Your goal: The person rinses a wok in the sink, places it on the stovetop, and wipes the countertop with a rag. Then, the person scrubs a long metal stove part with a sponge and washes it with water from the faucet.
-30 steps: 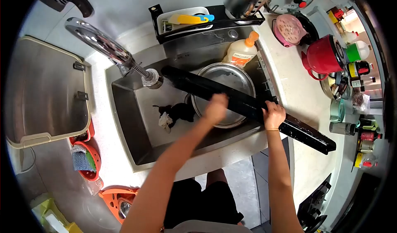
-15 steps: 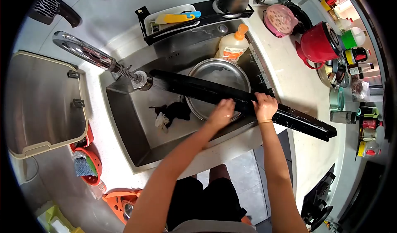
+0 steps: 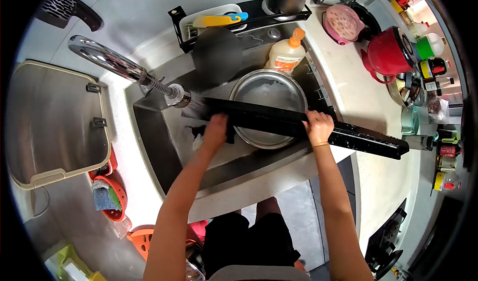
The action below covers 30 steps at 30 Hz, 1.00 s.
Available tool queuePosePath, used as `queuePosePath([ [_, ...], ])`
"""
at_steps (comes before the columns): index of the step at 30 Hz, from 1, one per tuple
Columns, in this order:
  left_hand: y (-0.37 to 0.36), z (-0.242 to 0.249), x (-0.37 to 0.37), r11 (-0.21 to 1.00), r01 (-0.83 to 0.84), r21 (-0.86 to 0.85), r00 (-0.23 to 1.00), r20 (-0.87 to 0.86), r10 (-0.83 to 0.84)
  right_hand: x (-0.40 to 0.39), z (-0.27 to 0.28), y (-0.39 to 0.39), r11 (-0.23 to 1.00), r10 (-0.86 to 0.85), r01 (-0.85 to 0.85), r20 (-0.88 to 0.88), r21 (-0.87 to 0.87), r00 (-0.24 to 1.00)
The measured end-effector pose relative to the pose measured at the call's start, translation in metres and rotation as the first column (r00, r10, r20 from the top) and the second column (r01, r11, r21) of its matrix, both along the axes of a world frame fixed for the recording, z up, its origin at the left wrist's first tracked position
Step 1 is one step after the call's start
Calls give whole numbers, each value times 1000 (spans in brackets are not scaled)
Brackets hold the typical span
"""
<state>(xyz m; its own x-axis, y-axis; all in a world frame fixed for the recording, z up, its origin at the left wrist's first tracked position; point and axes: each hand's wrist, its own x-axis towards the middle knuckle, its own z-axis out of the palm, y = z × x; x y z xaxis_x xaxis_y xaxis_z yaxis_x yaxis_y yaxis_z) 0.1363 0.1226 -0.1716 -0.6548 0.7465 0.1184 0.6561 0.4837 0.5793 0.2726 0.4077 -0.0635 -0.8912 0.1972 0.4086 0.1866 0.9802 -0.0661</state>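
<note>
A long black channel-shaped bar slants across the sink and over the right counter. Its wet right stretch shows white specks, perhaps droplets or suds. My right hand grips it around the middle, fingers over the top edge. Farther left, my left hand is closed against the bar's near edge, slightly blurred, its fingertips partly hidden. Water sprays from the chrome faucet onto the bar's left end. Beneath the bar sits a round metal basin. A dark and white cloth lies on the sink floor, partly behind my left hand.
A pump bottle stands at the sink's back right corner. A black rack with a tray runs along the back. On the right counter are a red pot and a pink lidded container. An orange basket hangs at left.
My left hand has slid left along the bar, toward the faucet. The bar's left end has dropped and its right end has risen slightly in view. My right hand keeps its hold.
</note>
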Motion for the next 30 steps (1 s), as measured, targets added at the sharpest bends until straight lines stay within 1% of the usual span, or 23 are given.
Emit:
queuePosePath([
  [2,-14,11,2,987,-160,28,976,-146,163,-3,-3,-2,1000,14,-14,16,-3,1000],
  [3,-7,-2,14,986,-66,155,992,-96,82,-5,-4,-3,1000,22,-22,26,-2,999],
  [4,11,-15,30,958,24,286,998,-59,-8,-6,-5,-5,999,39,-39,7,-8,999],
  [6,56,19,71,986,137,90,985,-114,-127,-8,-7,-6,999,41,-41,30,-1,999],
  [7,66,31,83,981,153,120,988,-3,-153,-7,-7,-5,999,46,-46,46,6,998],
  [9,50,33,70,968,248,46,968,-40,-246,-4,-7,-6,998,58,-59,31,2,998],
  [11,5,12,38,976,210,52,965,-172,-199,-9,-7,-5,998,69,-69,11,-1,998],
  [13,-40,13,6,991,130,-12,992,-4,-130,-8,-7,-6,998,65,-65,9,-5,998],
  [16,-34,10,8,986,146,80,989,4,-147,-8,-8,-6,997,75,-75,8,4,997],
  [18,7,12,29,959,233,161,972,-52,-227,-9,-8,-6,998,70,-70,10,6,997],
  [19,31,21,37,941,282,188,958,-6,-286,-9,-8,-7,998,66,-67,12,8,998],
  [21,57,23,47,931,281,233,951,63,-303,-12,-6,-5,997,74,-74,-3,9,997],
  [24,16,12,20,908,390,152,921,-33,-389,-8,-7,-7,995,98,-97,-5,7,995],
  [26,-43,-8,-5,959,281,40,960,-12,-280,-8,-9,-6,992,127,-127,-1,15,992],
  [28,-92,-10,-19,958,257,-130,965,84,-248,-4,-12,-5,987,159,-159,16,27,987],
  [30,-92,-18,0,937,349,-29,932,119,-343,-4,-19,-6,977,212,-212,27,-1,977],
])
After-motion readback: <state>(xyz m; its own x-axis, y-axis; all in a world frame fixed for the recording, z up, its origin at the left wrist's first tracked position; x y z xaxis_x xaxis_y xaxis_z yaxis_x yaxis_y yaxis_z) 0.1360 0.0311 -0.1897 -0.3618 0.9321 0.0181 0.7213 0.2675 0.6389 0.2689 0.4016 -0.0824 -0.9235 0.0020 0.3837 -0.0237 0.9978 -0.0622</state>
